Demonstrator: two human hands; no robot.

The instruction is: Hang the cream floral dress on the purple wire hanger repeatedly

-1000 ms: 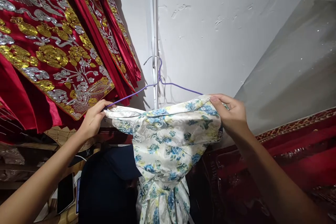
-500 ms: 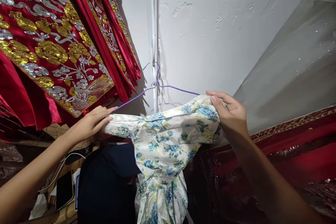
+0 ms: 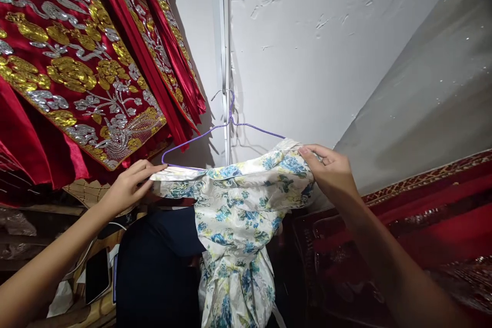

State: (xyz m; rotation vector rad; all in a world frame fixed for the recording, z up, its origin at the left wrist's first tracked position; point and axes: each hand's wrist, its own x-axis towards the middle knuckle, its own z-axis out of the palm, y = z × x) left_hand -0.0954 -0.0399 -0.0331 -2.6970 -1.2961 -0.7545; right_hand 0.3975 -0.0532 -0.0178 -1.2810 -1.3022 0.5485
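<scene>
A white dress with blue and yellow flowers hangs down in front of me, stretched between both hands. My left hand pinches its left sleeve end, close to the bent end of a purple wire hanger. On the other side, my right hand grips the right shoulder, thumb on top of the cloth. The hanger's hook catches on a narrow metal upright at the wall. Its left end shows outside the dress; the right end is hidden under the fabric.
Red garments with gold and silver sequins hang at the upper left. A metal strip runs down the white wall. Clear plastic sheeting and red fabric lie at right. A phone rests on a wooden surface, lower left.
The left end of the hanger, covered before, now shows outside the dress. My right hand has shifted left and slightly down with the right shoulder; my left hand has moved a little left.
</scene>
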